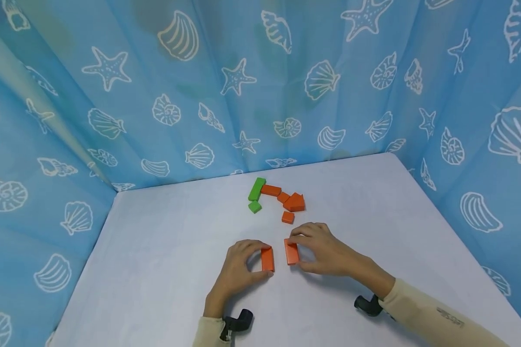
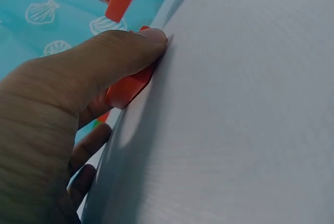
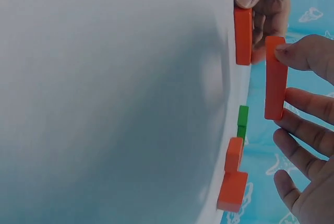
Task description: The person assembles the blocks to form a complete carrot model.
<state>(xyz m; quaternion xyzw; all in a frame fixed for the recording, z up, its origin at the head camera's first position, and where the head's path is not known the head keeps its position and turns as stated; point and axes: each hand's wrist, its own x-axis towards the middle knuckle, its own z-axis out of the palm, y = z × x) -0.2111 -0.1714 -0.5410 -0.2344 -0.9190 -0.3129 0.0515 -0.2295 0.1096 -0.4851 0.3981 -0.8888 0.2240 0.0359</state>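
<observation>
My left hand point(image 1: 239, 267) pinches an orange rectangular block point(image 1: 267, 260) by its two ends, thumb at the near end and fingers at the far one. In the left wrist view that block point(image 2: 128, 88) is low at the white tabletop, partly covered by the thumb. Just to its right, my right hand point(image 1: 327, 248) grips a second orange block point(image 1: 291, 253) between thumb and fingers. Seen from the right wrist, this block point(image 3: 275, 80) is raised above the table surface. A narrow gap separates the two blocks, which stand roughly parallel.
Beyond the hands lie a long green block point(image 1: 256, 189), a small green block point(image 1: 254, 206), an orange bar point(image 1: 271, 190), a small orange block point(image 1: 283, 197), an orange arrow-like piece point(image 1: 294, 202) and an orange cube point(image 1: 288, 217). A blue shell-print curtain point(image 1: 252, 115) borders the white table point(image 1: 165, 250).
</observation>
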